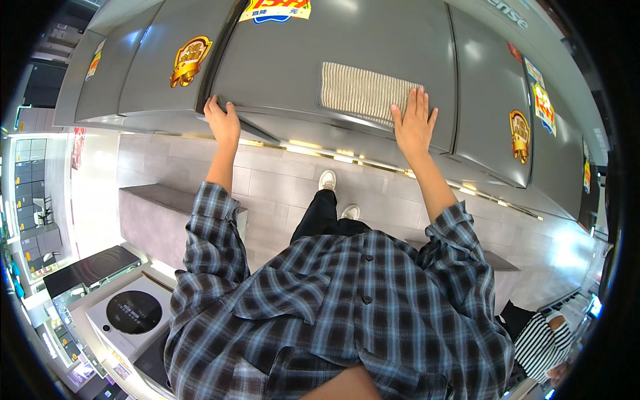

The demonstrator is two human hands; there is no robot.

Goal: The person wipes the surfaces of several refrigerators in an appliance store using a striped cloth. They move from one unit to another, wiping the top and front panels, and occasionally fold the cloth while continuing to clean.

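Observation:
A row of dark grey refrigerators runs across the upper part of the view. On the middle refrigerator door [287, 67] lies a beige ribbed cloth [363, 90]. My right hand [415, 125] rests flat on the cloth's right end, fingers stretched out and pressing it to the door. At the door's lower left corner, beside the dark gap to the neighbouring refrigerator, my left hand [223, 123] has its fingers bent over the edge. Some of those fingertips are hidden. A dark wedge below that corner shows next to my left wrist.
Price stickers and gold badge stickers [190, 61] mark the doors. Behind me stand a low grey bench [157, 220] and, at lower left, a white appliance with a round black top [133, 312]. A person in a striped shirt [543, 350] is at lower right. Pale tiles cover the floor.

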